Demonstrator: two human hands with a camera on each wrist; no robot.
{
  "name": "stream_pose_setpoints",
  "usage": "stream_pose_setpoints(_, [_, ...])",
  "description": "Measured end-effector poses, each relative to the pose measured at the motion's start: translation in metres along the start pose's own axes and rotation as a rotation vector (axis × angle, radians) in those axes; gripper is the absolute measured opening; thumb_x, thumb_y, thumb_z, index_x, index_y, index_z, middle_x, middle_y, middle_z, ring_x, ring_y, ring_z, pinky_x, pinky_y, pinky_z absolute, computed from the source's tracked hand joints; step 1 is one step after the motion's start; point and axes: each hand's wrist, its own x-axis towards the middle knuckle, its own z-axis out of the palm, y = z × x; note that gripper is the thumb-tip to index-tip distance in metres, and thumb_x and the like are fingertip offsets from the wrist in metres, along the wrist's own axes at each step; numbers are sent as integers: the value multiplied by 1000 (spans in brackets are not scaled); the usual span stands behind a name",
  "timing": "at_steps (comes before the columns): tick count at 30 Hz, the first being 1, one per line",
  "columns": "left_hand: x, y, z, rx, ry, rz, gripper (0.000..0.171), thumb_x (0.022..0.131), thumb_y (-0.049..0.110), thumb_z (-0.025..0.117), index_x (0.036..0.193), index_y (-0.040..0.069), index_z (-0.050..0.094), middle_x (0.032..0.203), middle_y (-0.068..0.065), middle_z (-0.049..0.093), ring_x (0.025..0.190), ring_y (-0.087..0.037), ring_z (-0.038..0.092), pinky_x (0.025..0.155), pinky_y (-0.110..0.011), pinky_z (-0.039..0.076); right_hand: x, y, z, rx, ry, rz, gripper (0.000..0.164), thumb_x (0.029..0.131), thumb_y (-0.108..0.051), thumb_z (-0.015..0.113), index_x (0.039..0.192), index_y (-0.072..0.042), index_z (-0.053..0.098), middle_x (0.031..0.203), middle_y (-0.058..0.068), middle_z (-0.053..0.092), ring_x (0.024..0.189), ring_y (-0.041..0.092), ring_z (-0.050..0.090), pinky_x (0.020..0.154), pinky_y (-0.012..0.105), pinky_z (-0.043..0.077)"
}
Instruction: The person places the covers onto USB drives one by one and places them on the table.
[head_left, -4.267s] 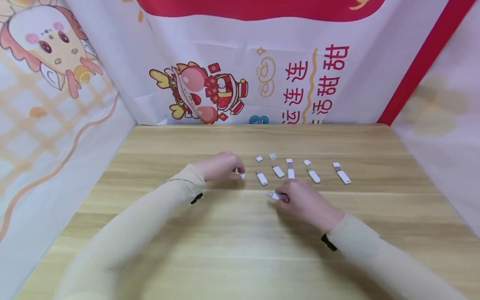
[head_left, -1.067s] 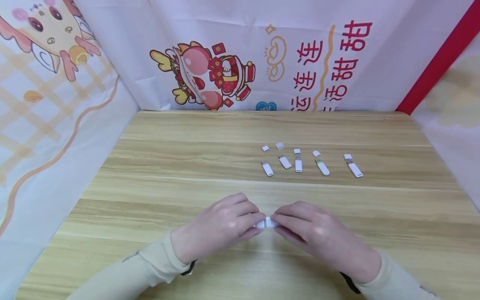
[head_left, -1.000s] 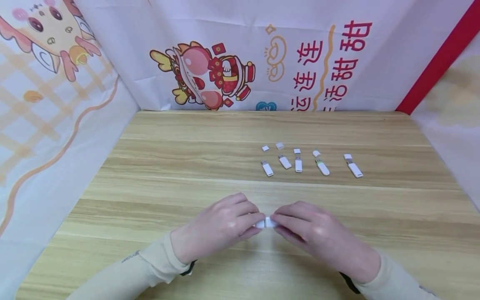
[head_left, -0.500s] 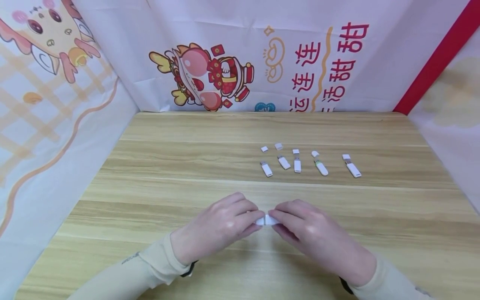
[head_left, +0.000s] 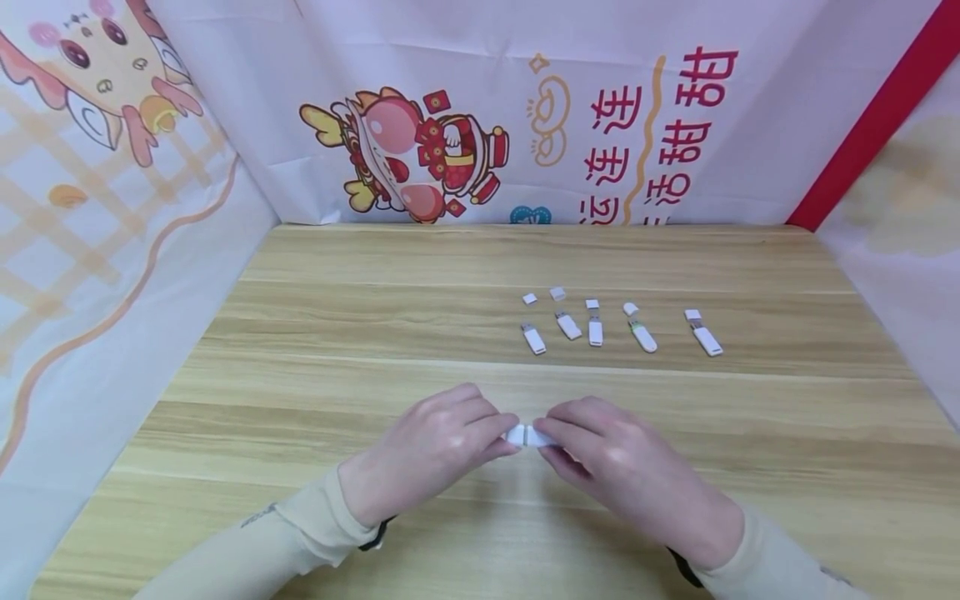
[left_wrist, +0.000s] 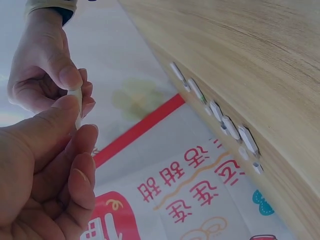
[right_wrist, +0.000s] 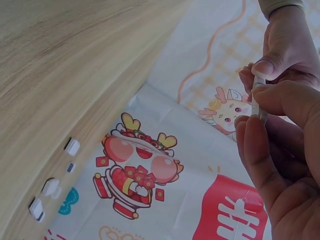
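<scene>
A pale wood-grained bench (head_left: 375,283) ran out to a straight far edge at 12 o'clock, where white printed cloth (head_left: 465,50) rose behind it. The left edge slanted past at 9 to 10 o'clock, beside a second printed cloth (head_left: 82,250); the right edge lay at 2 to 3 o'clock. A broad stretch of wood grain separated the hands from the left edge.

Between the hands and the far edge, from 12 to 2 o'clock, lay a row of five white USB sticks (head_left: 596,332). Five small caps (head_left: 557,293) lay on their far side, the two leftmost apart from their plugs.

A sixth white stick (head_left: 535,436), in two parts with a thin seam, was held crosswise above the bench, between the fingertips. The left hand (head_left: 435,450) came in from 8 o'clock, its grip pinched on one end by thumb and forefinger, other fingers curled. The right hand (head_left: 630,471) came in from 4 o'clock, its grip pinched around the other end. Both backs faced upward.
</scene>
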Motion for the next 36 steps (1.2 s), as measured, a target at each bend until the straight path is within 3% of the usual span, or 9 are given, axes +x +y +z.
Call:
stream_pose_setpoints(5, [-2, 0, -3, -10, -12, 9, 15, 89, 19, 76, 96, 6, 74, 79, 3, 67, 69, -7, 53, 62, -15, 47, 2, -2, 0, -5, -9, -11, 32, 69, 3, 85, 99, 2, 74, 95, 6, 68, 83, 17, 66, 74, 22, 56])
stream_pose_setpoints(11, [-4, 0, -4, -1, -23, 34, 13, 89, 16, 76, 96, 5, 74, 79, 3, 66, 68, -6, 54, 62, -14, 48, 3, -3, 2, -15, -14, -31, 27, 75, 1, 82, 100, 3, 73, 95, 7, 68, 84, 18, 66, 75, 23, 56])
stream_pose_setpoints(17, [-5, -2, -4, -8, -40, 39, 11, 88, 15, 76, 93, 5, 73, 78, 3, 66, 68, -7, 54, 61, -15, 48, 5, -4, 5, -22, -30, -36, 34, 69, 3, 85, 101, 2, 73, 95, 6, 67, 84, 17, 66, 76, 24, 56])
stream_pose_setpoints(27, [-6, -5, -5, 37, -19, 87, 14, 87, 13, 77, 95, 2, 72, 78, 1, 65, 68, -8, 54, 62, -14, 47, 10, -5, 6, -31, -18, -29, 29, 72, 4, 83, 99, 2, 73, 94, 5, 66, 82, 16, 65, 73, 22, 55])
stream_pose_setpoints(36, [-8, -6, -6, 34, -5, 86, 12, 86, 12, 77, 94, 4, 71, 76, 2, 63, 68, -8, 54, 61, -16, 48, 14, -9, 5, -114, -59, -48, 33, 68, 4, 84, 99, 3, 72, 94, 5, 65, 82, 17, 64, 72, 22, 56])
